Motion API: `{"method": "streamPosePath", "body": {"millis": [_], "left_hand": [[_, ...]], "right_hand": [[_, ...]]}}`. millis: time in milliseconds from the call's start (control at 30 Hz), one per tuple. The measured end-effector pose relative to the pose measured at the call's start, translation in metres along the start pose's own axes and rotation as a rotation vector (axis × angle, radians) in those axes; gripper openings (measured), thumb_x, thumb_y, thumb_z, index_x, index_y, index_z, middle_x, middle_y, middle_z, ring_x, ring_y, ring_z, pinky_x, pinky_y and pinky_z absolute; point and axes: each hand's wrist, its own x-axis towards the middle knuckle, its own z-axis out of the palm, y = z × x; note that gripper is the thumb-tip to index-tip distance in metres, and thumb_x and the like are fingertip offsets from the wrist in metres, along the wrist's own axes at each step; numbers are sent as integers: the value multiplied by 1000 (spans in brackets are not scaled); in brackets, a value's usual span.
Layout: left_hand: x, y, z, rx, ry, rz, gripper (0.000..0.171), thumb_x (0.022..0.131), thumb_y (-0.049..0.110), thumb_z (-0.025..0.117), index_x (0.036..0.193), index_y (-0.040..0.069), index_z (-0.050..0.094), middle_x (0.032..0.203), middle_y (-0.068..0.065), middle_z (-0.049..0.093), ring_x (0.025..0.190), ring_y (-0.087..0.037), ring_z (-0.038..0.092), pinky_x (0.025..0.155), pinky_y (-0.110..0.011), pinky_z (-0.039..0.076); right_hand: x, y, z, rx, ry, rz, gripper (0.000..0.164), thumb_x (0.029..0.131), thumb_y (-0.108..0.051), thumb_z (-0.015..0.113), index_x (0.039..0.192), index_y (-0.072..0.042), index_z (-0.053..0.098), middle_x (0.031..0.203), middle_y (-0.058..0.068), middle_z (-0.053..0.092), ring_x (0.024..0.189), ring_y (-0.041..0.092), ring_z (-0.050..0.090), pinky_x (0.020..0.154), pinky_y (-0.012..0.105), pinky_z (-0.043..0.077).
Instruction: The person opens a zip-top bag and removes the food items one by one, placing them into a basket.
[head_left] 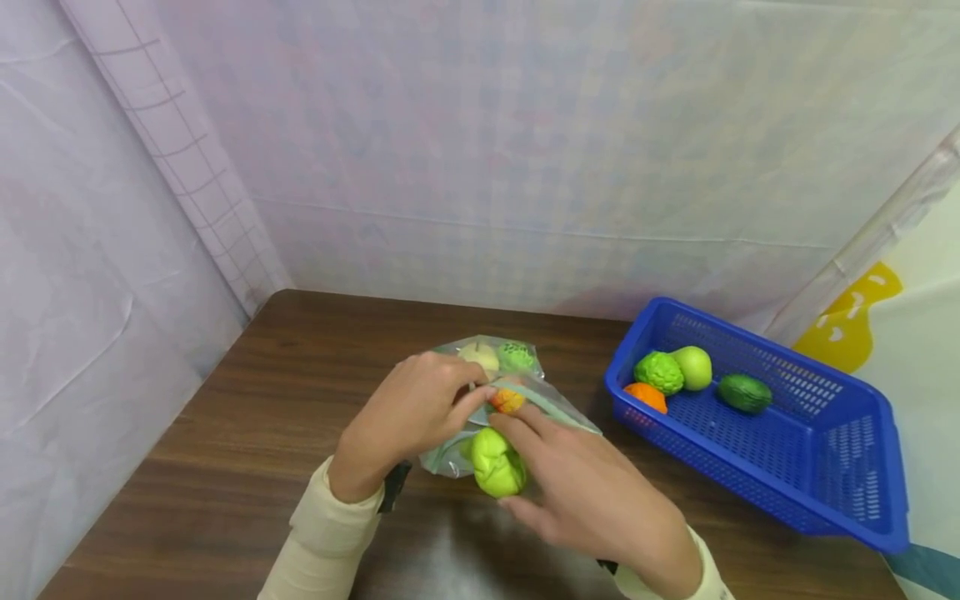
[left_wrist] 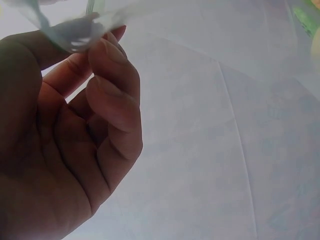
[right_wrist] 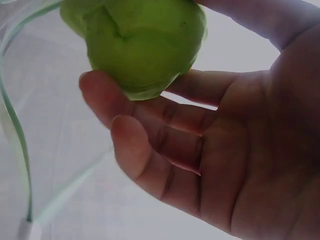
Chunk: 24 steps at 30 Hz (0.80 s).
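A clear zip bag (head_left: 452, 458) with pale green edging strips is on the table, its mouth toward me. Inside lie a pale yellow round fruit (head_left: 481, 357), a speckled green ball-like item (head_left: 517, 356) and an orange-yellow item (head_left: 507, 401). My left hand (head_left: 423, 406) pinches the bag's edge; in the left wrist view, clear plastic (left_wrist: 75, 40) shows between thumb and fingertips. At the bag's mouth, my right hand (head_left: 592, 475) holds a light-green creased vegetable (head_left: 498, 463) between thumb and fingers. The right wrist view shows that vegetable (right_wrist: 145, 47) close to the edging strip (right_wrist: 17, 135).
On the right, a blue perforated basket (head_left: 757, 483) contains a bumpy green item (head_left: 659, 372), a smooth green fruit (head_left: 693, 367), an orange item (head_left: 647, 397) and a dark green item (head_left: 744, 392). Behind the brown wooden table (head_left: 247, 433) hangs a pale cloth wall (head_left: 525, 167).
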Motion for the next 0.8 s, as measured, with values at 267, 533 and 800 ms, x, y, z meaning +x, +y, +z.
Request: {"method": "streamPosePath", "body": {"millis": [267,533,800], "left_hand": [[0,0,-1,4,-7,4,21,99,26,65,79,19,66,63,11,50,55,-2,41,51,-18,38],[1,1,-1,26,-3,-7,22,98,27,67,78,19,65,63,11,48,56,-3,42,51,-19,37],[2,1,0,4,-11,-16,20,98,26,67,79,19,66,62,11,47,55,-2,40,50,-19,35]], "right_hand": [[-13,10,-14,21,140,-63,74,80,-40,84,143,-18,50,133,-4,57,93,6,63,76,28,57],[-22,27,-30,5,238,-61,71,73,-27,87,132,-14,52,126,-4,54,93,6,58,77,29,55],[-28,42,-42,-46,246,-38,70,70,-21,85,129,-9,48,125,2,53,89,11,58,72,30,55]]}}
